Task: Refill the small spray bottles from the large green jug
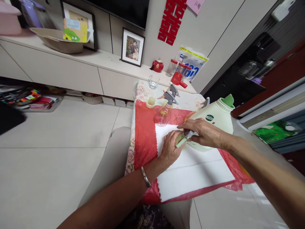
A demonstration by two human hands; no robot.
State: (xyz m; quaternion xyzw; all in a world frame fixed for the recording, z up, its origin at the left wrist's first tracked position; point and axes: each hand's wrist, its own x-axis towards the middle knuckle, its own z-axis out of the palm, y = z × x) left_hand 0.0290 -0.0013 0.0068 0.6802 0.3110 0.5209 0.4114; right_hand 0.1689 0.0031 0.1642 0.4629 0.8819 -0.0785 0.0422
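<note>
Green-and-grey plastic piece point(184, 137) sits between both hands just above the near middle of the desk point(130, 159), over the upper edge of a white sheet point(190, 171); it is too small and too covered to tell exactly what it is. The left hand point(170, 149) comes in from below, its fingers curled and pinching the pale green end of the piece, with a metal bracelet point(145, 176) on the wrist. The right hand point(206, 133) reaches in from the right, its fingers closed over the grey end, so both hands grip the same piece. Right behind the right hand stands a large pale detergent jug point(219, 116) with a green spout, touching or nearly touching the back of the hand. The white sheet lies on a red cloth point(144, 133), which covers a floral tablecloth point(140, 92). Farther along the desk stands a clear spray bottle point(164, 111) with a grey trigger, a second grey trigger head point(175, 90) just beyond it, and a yellow-green cap point(151, 102) to their left. A drinking glass point(153, 81) stands at the far end. Behind, on a low cabinet, are a red teapot point(158, 65) and a framed photograph point(132, 46).
</note>
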